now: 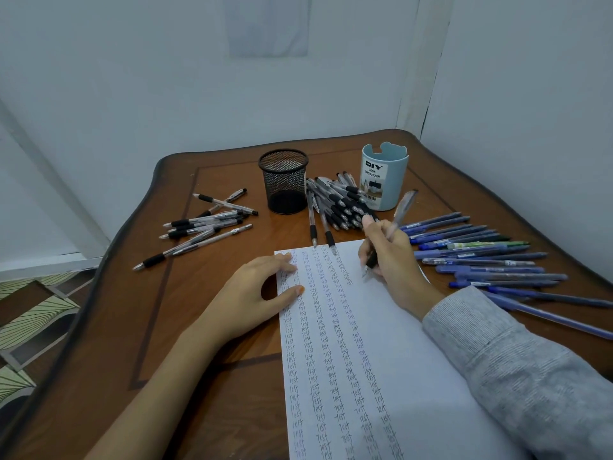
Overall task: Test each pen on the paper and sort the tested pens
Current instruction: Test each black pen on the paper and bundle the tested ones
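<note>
A white sheet of paper [391,343] covered with several columns of the word "test" lies on the wooden table [205,376]. My right hand [394,260] grips a clear pen with a black grip [403,207], its tip touching the paper near the top right. My left hand [262,293] rests flat on the paper's left edge, fingers straight. A pile of clear black-grip pens [341,204] lies behind the paper. Several more of them [205,227] lie at the left. Blue pens [481,257] lie in a row at the right.
A black mesh pen cup [285,180] and a light blue desk organizer cup [383,177] stand at the back of the table. Walls close in behind and to the right. Patterned floor [30,320] shows past the table's left edge.
</note>
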`<state>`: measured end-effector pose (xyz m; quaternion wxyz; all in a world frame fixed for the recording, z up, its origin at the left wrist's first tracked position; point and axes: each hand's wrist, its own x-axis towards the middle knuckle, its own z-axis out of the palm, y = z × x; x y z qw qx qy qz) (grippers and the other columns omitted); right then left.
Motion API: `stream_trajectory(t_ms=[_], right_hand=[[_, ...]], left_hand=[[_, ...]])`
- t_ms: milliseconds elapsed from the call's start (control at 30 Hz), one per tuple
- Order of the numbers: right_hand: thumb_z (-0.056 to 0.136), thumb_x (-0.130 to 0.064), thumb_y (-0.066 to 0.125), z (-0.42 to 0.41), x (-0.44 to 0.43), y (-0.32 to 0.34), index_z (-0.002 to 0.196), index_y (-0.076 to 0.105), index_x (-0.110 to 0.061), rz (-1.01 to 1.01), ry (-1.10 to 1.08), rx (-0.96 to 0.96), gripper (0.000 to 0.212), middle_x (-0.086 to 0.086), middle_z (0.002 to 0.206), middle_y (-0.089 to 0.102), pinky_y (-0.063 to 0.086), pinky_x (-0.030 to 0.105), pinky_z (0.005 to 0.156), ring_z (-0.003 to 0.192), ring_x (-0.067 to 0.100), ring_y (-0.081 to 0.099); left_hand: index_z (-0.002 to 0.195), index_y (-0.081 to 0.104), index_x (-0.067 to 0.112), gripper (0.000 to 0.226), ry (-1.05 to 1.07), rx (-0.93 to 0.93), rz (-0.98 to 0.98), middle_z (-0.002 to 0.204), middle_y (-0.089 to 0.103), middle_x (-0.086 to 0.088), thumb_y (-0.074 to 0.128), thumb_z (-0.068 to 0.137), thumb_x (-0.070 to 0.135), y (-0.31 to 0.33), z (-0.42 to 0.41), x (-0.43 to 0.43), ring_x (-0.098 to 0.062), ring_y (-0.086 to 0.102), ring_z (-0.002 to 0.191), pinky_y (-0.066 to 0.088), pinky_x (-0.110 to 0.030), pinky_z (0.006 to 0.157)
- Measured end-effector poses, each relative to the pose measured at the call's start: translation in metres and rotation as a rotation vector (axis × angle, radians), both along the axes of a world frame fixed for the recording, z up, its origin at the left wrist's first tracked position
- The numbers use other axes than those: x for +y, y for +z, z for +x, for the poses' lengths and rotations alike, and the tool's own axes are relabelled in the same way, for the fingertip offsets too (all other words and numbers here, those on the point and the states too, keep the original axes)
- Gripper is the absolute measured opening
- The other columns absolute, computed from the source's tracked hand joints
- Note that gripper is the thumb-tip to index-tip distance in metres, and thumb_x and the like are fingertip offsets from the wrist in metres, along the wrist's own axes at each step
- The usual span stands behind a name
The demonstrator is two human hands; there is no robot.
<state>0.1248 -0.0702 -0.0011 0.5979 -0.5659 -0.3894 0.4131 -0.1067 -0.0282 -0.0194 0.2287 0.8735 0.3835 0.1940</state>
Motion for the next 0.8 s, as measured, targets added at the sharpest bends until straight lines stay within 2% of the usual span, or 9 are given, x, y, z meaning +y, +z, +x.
stream_trajectory(t_ms=[100,167,267,367,433,567,633,700,800], right_hand=[[0.097,-0.054,0.03,-0.0004,-0.0008,-0.0007,0.103,0.046,-0.02,-0.008,-0.005,-0.041,0.037,-0.002,0.046,0.044,0.03,0.015,0.036,0.035,0.005,0.035],[0.099,-0.051,0.026,0.001,-0.0006,-0.0036,0.103,0.048,-0.022,0.005,-0.008,-0.069,0.037,-0.004,0.042,0.043,0.031,0.017,0.037,0.035,0.005,0.035],[0.101,-0.042,0.034,0.0023,0.0001,-0.0048,0.101,0.051,-0.016,0.03,-0.007,-0.069,0.031,-0.003,0.044,0.046,0.033,0.018,0.038,0.037,0.008,0.038],[0.098,-0.037,0.047,0.0016,0.0006,-0.0034,0.108,0.051,-0.011,0.02,0.002,-0.115,0.028,0.0,0.048,0.054,0.037,0.019,0.044,0.038,0.007,0.044],[0.095,-0.033,0.055,0.0007,0.0001,-0.0033,0.11,0.049,-0.013,0.002,0.009,-0.134,0.025,0.003,0.051,0.06,0.035,0.018,0.048,0.036,0.003,0.046],[0.091,-0.029,0.063,0.0004,0.0006,-0.0048,0.104,0.044,-0.018,-0.003,0.018,-0.118,0.025,0.002,0.05,0.061,0.036,0.013,0.042,0.037,0.003,0.046],[0.091,-0.038,0.059,-0.0004,0.0,-0.0026,0.104,0.044,-0.017,-0.007,0.022,-0.095,0.029,-0.001,0.047,0.055,0.036,0.017,0.042,0.039,0.005,0.044],[0.096,-0.046,0.046,-0.0011,-0.0018,0.0007,0.103,0.045,-0.015,-0.028,0.041,-0.046,0.032,0.003,0.05,0.052,0.034,0.016,0.038,0.037,0.005,0.043],[0.101,-0.041,0.036,-0.0012,-0.0049,0.0041,0.107,0.044,-0.01,-0.035,0.061,0.008,0.032,0.01,0.056,0.048,0.029,0.013,0.033,0.033,0.004,0.041]], left_hand=[[0.126,0.056,0.031,0.06,0.0,0.002,-0.001,0.14,0.046,0.016,0.05,0.078,0.065,-0.0003,-0.0002,-0.0005,0.003,0.036,0.129,0.03,-0.022,0.107],[0.125,0.057,0.03,0.054,0.004,-0.009,-0.001,0.14,0.046,0.016,0.056,0.081,0.06,-0.0005,0.0001,-0.0013,0.004,0.036,0.128,0.03,-0.021,0.107],[0.125,0.058,0.03,0.049,0.005,-0.015,0.001,0.141,0.047,0.015,0.06,0.084,0.056,-0.0001,0.0003,-0.0014,0.001,0.037,0.131,0.033,-0.027,0.11],[0.125,0.057,0.03,0.046,0.006,-0.013,-0.002,0.141,0.046,0.015,0.061,0.085,0.053,-0.0004,-0.0003,-0.0005,0.0,0.037,0.132,0.033,-0.028,0.11],[0.125,0.057,0.03,0.048,0.004,-0.019,-0.002,0.141,0.046,0.015,0.061,0.084,0.055,-0.0007,-0.0004,-0.0003,0.0,0.037,0.132,0.033,-0.028,0.11],[0.125,0.058,0.029,0.049,0.006,-0.017,-0.003,0.141,0.046,0.015,0.059,0.083,0.055,0.0005,0.0003,-0.0003,0.001,0.037,0.131,0.033,-0.027,0.11],[0.125,0.057,0.03,0.052,0.007,-0.017,-0.01,0.141,0.046,0.015,0.058,0.082,0.058,0.0003,-0.0001,-0.0004,0.002,0.036,0.131,0.033,-0.027,0.11],[0.125,0.057,0.032,0.06,0.003,-0.012,-0.013,0.14,0.045,0.018,0.054,0.079,0.07,0.0,-0.0006,-0.0005,0.003,0.036,0.131,0.033,-0.025,0.109],[0.125,0.056,0.033,0.064,0.003,-0.005,-0.019,0.137,0.042,0.023,0.049,0.075,0.073,0.0016,-0.0001,-0.0014,0.003,0.036,0.13,0.032,-0.026,0.109]])
